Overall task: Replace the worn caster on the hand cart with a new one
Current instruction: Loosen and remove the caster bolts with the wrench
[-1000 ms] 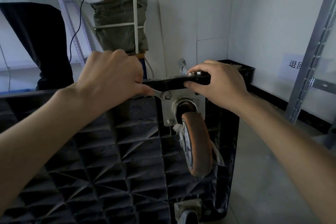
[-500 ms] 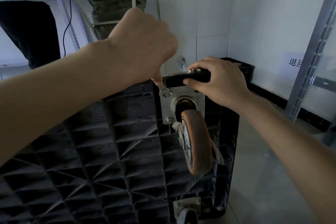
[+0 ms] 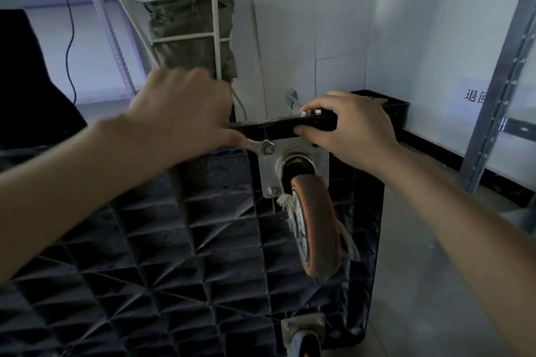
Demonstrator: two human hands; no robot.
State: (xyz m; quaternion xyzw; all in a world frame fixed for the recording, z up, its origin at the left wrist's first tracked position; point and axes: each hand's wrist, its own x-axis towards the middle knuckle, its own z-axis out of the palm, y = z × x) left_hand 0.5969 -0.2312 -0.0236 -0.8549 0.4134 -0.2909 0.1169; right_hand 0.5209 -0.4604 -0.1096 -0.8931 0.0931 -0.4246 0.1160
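The black hand cart (image 3: 174, 255) stands on its side with its ribbed underside facing me. A worn orange caster (image 3: 317, 226) hangs from a metal mounting plate (image 3: 268, 171) at the cart's upper edge. My left hand (image 3: 179, 113) grips a silver wrench (image 3: 258, 148), whose jaw sits on the plate's upper-left bolt. My right hand (image 3: 351, 127) grips the cart's top edge above the plate, thumb under the rim, beside two bolt ends (image 3: 310, 112) that stick up. A second caster (image 3: 304, 336) shows at the bottom.
A person in dark clothes (image 3: 29, 81) stands at the left by a metal shelf with a hanging black cable (image 3: 69, 38). A wrapped grey bundle (image 3: 191, 38) leans on the white wall. A steel rack upright (image 3: 499, 72) rises at the right; a black bin (image 3: 391, 107) sits behind the cart.
My left hand swung the wrench handle up, then back down to the left, with the jaw staying on the upper-left bolt. My right hand kept its hold on the cart edge.
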